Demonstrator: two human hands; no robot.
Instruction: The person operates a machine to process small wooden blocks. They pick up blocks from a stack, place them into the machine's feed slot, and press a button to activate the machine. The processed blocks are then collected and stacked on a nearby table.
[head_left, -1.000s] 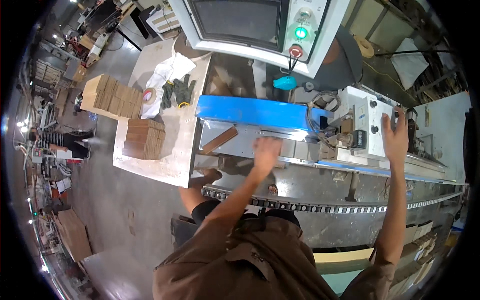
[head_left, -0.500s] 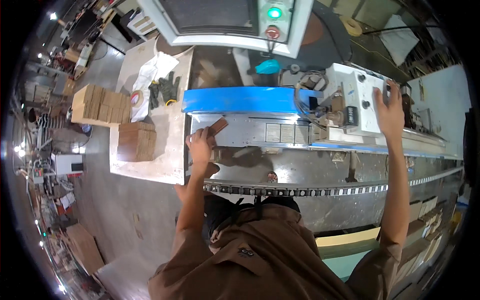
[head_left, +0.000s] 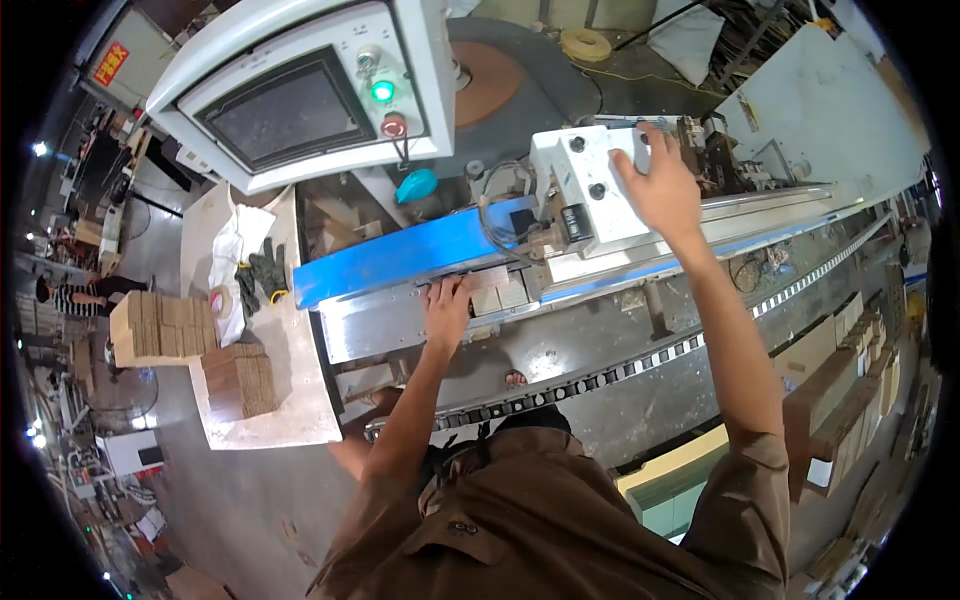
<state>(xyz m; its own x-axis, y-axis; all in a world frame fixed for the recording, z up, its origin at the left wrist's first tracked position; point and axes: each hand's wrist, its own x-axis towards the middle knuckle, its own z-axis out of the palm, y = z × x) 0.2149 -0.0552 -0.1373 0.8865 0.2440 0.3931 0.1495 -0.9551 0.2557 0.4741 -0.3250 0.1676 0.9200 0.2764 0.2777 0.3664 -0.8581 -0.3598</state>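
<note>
My left hand [head_left: 447, 303] is over the metal bed [head_left: 375, 325] of a machine, close under its blue guard [head_left: 400, 258]. Its bent fingers are on a small wooden piece [head_left: 489, 278], which looks pale with glare and is partly covered by the hand. Beside it, pale rectangular pieces [head_left: 511, 291] lie in the track. My right hand [head_left: 660, 190] rests on the white machine box [head_left: 590, 180], fingers spread, the fingertips by a dark knob at its far edge. Two more dark knobs show on the box.
A control panel [head_left: 290, 100] with a green light stands at the upper left. On the side table [head_left: 300, 390] are stacked brown wooden pieces [head_left: 240, 380], pale stacked pieces [head_left: 165, 328] and dark gloves [head_left: 265, 270]. A chain-like rail [head_left: 620, 375] crosses before me. Stacked boards [head_left: 835, 390] lie right.
My left hand has moved right along the bed with the brown wooden piece, toward the pale pieces. My right hand stays on the white box. The whole view has turned and shifted.
</note>
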